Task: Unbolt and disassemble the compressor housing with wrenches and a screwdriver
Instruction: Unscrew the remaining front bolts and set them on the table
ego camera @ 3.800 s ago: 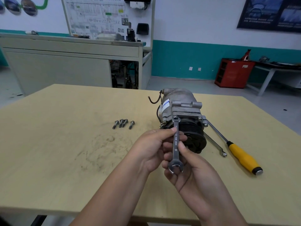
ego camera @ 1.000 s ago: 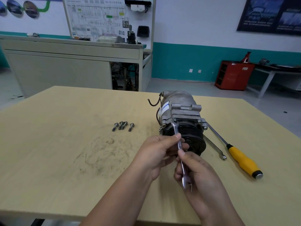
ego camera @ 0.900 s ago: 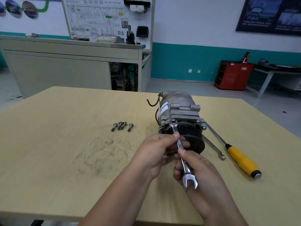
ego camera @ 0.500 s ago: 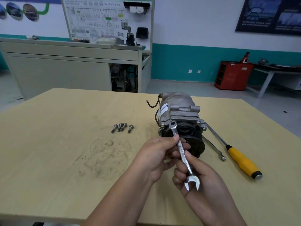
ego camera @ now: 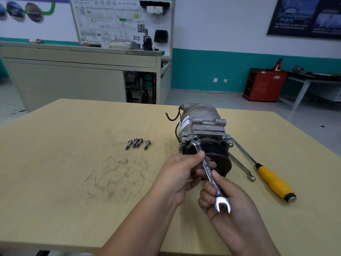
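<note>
At desk's (ego camera: 73, 163) far edge, right of middle: grey cast compressor (ego camera: 201, 126), black grooved pulley (ego camera: 215, 150) nearest. Ring end of wrench (ego camera: 208, 169) at its front flange, shaft pinched by left hand (ego camera: 180, 175), gripped by right hand (ego camera: 228, 200).

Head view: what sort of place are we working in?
Probably an automotive training workshop: a wiring-diagram display board stands on the bench behind, a red cabinet sits by the far wall, and a compressor with a wrench on it lies on the worktable.
</note>
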